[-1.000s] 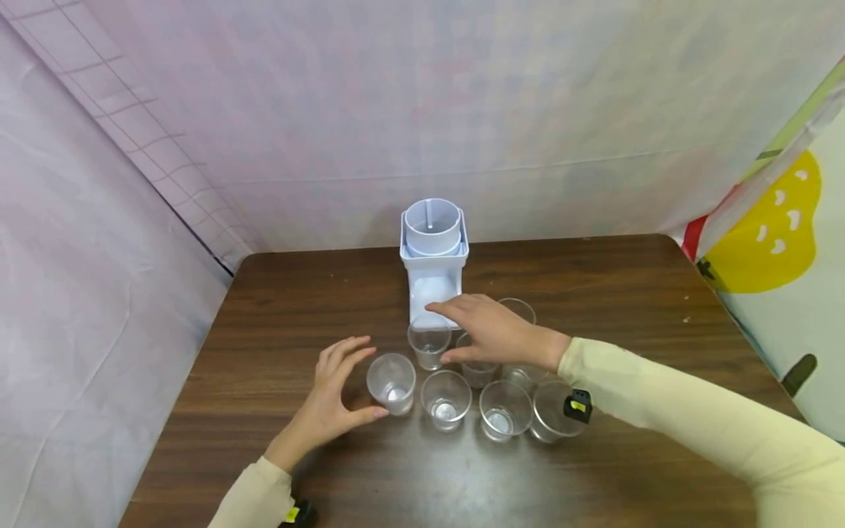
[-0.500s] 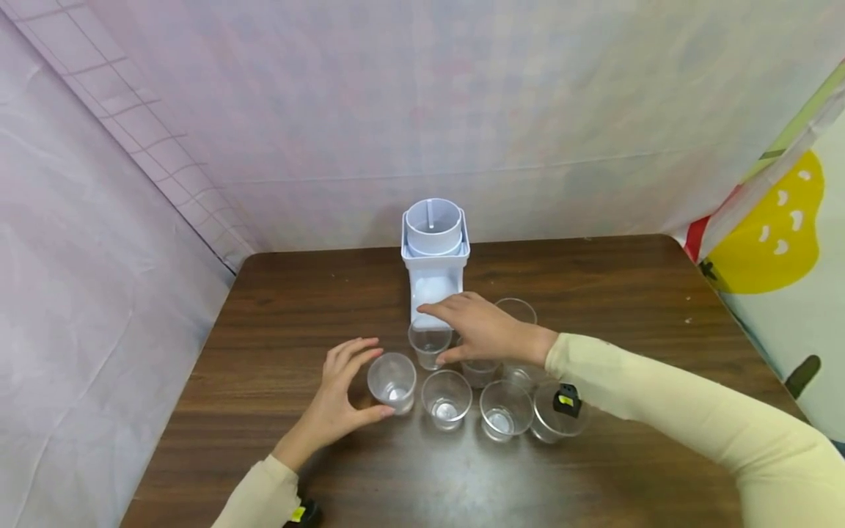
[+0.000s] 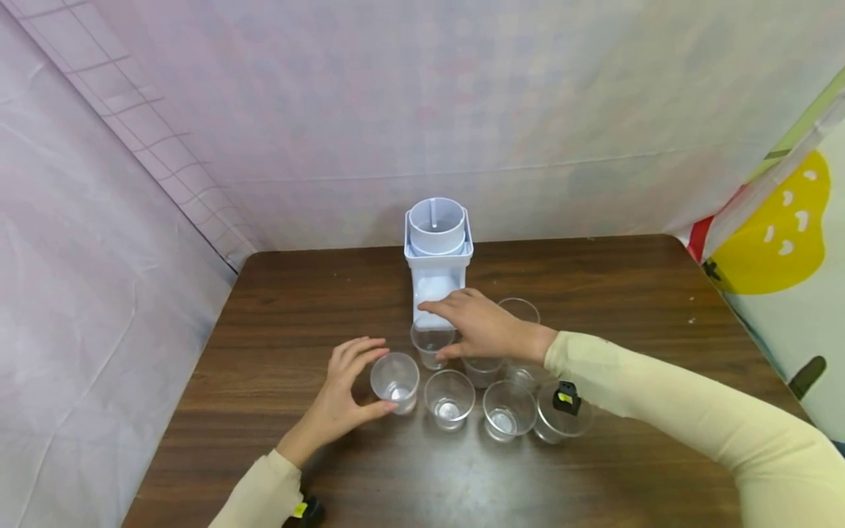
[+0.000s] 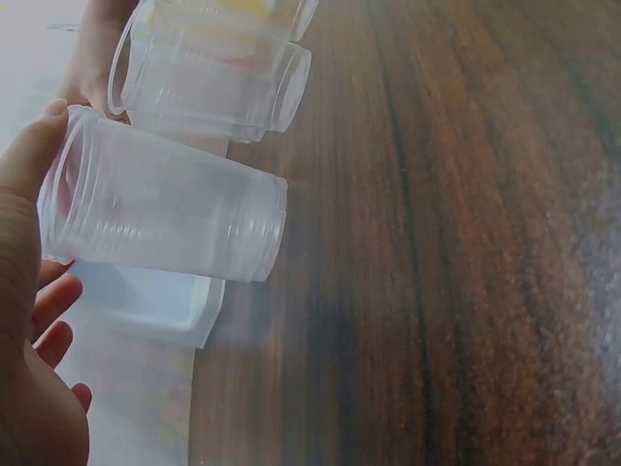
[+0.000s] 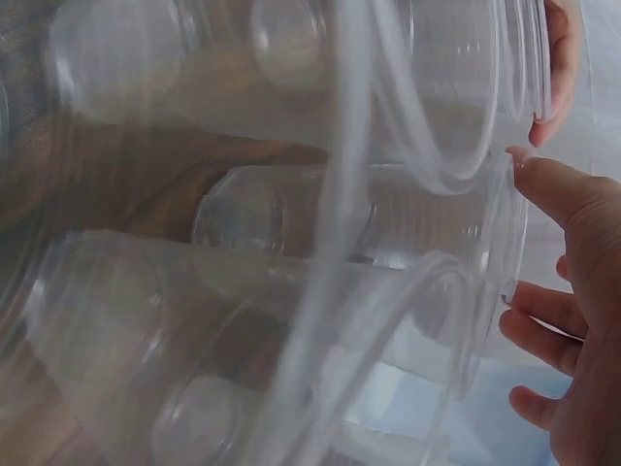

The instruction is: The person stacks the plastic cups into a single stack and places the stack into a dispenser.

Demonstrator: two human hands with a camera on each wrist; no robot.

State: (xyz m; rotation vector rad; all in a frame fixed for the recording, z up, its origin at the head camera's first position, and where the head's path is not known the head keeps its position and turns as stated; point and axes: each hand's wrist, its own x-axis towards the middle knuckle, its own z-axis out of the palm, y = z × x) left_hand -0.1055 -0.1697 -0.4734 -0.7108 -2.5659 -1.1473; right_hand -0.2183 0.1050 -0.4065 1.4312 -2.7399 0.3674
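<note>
My left hand (image 3: 343,392) spans the rim of a clear plastic cup (image 3: 394,381) at the left end of the group, thumb on the near side and fingers on the far side. The left wrist view shows that cup (image 4: 175,204) side-on, its rim between thumb and fingers. Farther back, my right hand (image 3: 485,326) reaches over several cups and grips another clear cup (image 3: 428,345) by the rim. In the right wrist view the thumb and fingertips lie at opposite sides of this cup's rim (image 5: 514,223). Its wrist hides part of the cups behind it.
More clear cups stand close by, among them a front-middle cup (image 3: 450,403), one right of it (image 3: 510,411) and one at the right end (image 3: 551,425). A white plastic dispenser-like stand (image 3: 438,253) with a round top is behind them on the brown wooden table (image 3: 297,293).
My left hand has moved slightly right and closed in on the left cup's rim. My right hand has shifted a little left onto its cup. The cups stand much as before.
</note>
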